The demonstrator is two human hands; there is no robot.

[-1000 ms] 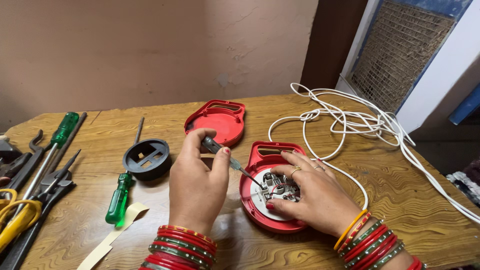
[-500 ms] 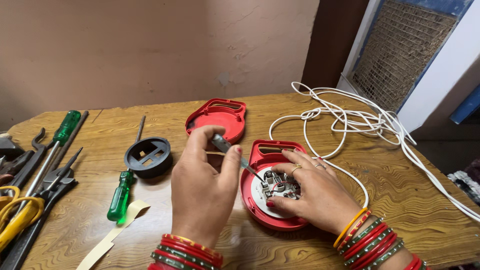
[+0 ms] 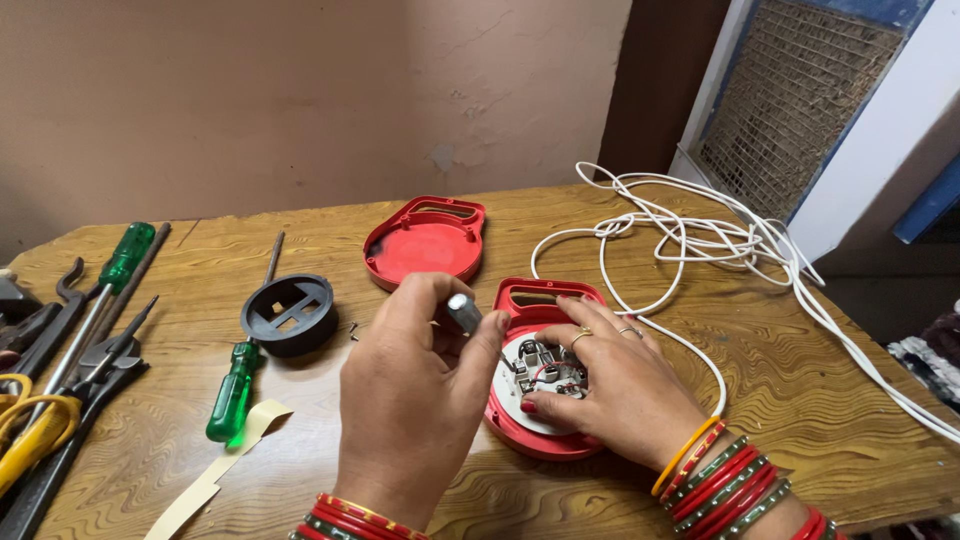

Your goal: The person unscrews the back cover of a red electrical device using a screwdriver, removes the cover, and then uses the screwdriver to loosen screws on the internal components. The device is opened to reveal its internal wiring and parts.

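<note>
Left hand fingers clamped on small screwdriver — tip inside open red casing, right hand fingers spread flat, pressing casing's metal contacts — wooden table.

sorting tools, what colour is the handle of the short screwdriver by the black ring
Translucent green; the short screwdriver shows in the head view.

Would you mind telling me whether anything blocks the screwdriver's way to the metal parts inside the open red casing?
Nothing visible does. The left hand holds the grey-handled screwdriver angled into the red round plastic casing, whose metal contacts lie exposed. The right hand rests on the casing's right side, fingers beside the contacts, not across the shaft.
</note>
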